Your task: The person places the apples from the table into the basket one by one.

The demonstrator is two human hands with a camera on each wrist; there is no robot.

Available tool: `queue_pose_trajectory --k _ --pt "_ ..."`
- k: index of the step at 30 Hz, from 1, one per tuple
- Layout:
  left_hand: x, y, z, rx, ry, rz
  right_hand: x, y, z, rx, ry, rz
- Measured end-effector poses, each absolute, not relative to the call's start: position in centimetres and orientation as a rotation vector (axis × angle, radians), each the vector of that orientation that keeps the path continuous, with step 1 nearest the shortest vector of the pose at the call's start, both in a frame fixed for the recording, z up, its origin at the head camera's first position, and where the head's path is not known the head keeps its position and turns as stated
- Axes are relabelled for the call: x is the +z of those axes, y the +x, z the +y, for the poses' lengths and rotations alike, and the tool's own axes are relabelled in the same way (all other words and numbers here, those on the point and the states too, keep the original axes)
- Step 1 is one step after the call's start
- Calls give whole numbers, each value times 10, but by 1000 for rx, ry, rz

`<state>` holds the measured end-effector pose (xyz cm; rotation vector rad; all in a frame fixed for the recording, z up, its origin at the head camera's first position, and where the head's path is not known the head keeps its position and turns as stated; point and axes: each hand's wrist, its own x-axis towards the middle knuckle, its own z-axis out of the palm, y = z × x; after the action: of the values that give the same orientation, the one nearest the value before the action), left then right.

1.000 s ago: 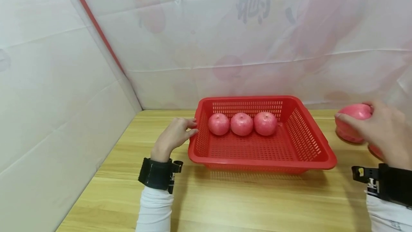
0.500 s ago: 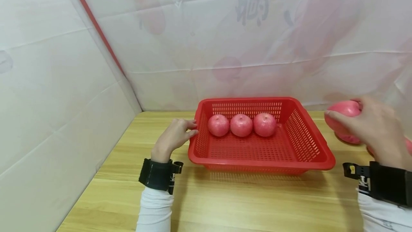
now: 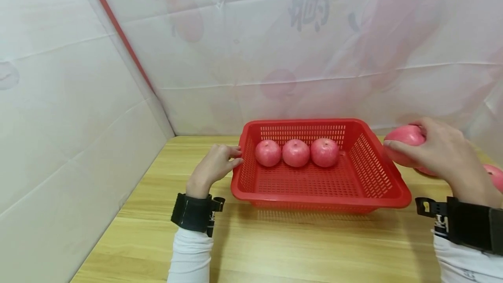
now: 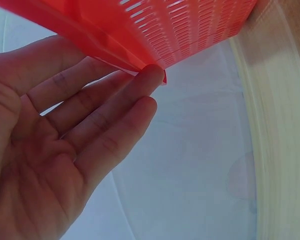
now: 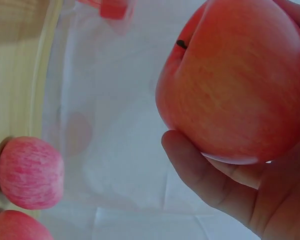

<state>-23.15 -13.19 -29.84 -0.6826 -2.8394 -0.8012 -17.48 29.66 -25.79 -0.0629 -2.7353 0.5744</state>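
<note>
A red perforated plastic basket (image 3: 306,202) stands on the wooden table with three pinkish-red apples (image 3: 296,153) in a row toward its back. At its left rim, my left hand (image 3: 212,165) grips the edge with its fingertips; the left wrist view shows these fingers (image 4: 115,135) against the rim, partly hidden by it. My right hand (image 3: 452,156) holds another apple (image 3: 406,136) between thumb and fingers, raised close to the basket's right rim. From the right wrist, this apple (image 5: 235,85) appears large, stem to the left.
Two more apples lie on the table to the right: one (image 3: 426,171) half hidden behind the right hand, one (image 3: 494,177) at the view's edge. White printed sheeting (image 3: 275,56) walls the table at the back and left. Bare tabletop (image 3: 294,248) lies in front.
My right hand has lifted an apple from the right and carried it left toward the basket. The left hand and the basket have stayed in place.
</note>
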Motion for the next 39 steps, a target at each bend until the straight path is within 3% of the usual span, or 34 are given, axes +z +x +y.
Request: queue_pose_trajectory --k 39 --pt "-299 -233 -131 -793 -680 -2850 -237 -182 259 612 278 -2788"
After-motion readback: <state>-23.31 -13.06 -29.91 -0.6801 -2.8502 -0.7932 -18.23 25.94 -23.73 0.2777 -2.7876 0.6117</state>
